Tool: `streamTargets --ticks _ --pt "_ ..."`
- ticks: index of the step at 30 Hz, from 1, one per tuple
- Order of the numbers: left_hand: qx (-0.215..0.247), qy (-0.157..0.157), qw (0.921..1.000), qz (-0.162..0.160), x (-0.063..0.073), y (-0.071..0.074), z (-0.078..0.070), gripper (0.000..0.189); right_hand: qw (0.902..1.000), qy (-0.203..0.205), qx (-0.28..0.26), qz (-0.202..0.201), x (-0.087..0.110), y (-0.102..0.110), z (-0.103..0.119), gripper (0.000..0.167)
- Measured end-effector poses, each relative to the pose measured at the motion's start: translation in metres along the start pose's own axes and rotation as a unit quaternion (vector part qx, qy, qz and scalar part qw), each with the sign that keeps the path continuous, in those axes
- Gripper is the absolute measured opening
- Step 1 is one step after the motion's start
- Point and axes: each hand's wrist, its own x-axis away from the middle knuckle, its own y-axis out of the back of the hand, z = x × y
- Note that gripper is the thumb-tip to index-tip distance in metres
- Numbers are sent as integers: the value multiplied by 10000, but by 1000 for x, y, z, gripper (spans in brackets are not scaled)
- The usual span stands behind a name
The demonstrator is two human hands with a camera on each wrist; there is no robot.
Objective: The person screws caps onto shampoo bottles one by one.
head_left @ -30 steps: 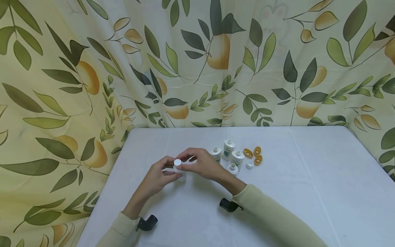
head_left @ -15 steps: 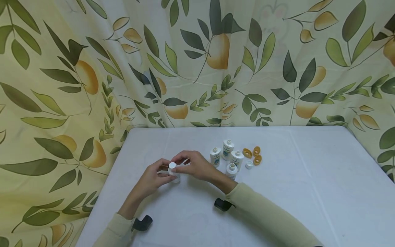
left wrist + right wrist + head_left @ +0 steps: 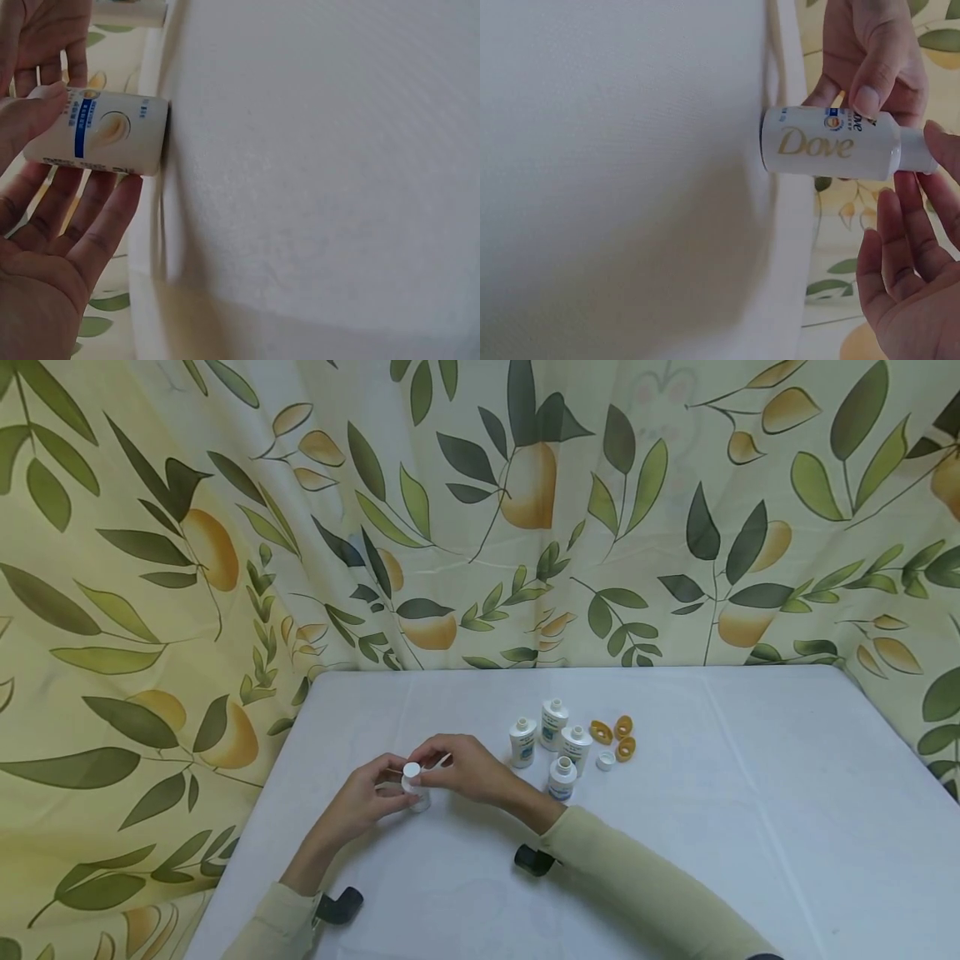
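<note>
A small white Dove bottle stands upright between both hands, its base at the white tabletop. My left hand grips the bottle body low down, thumb on one side and fingers on the other; its label faces the left wrist view. My right hand pinches the white cap on top between thumb and fingers. Whether the cap sits tight on the neck cannot be seen.
Several white bottles without caps stand grouped right of my right hand. Beside them lie a loose white cap and several orange-yellow rings. A leaf-patterned curtain hangs behind the white table.
Both hands and the bottle have shifted left and a little nearer to me. The grip on body and cap looks the same; the grouped bottles show more fully beside the right arm.
</note>
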Motion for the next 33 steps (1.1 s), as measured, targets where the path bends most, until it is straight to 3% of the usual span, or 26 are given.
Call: streamTargets --ticks 19,28,33 --pt "-13 -65 9997 232 2 4 5 47 9995 -77 271 112 1 -4 6 26" --pt "-307 -45 9995 -13 2 2 -10 52 9994 -19 330 41 6 5 22 27" --pt "-477 -254 9983 -199 -2 1 -21 47 9989 -9 463 -40 11 16 34 28"
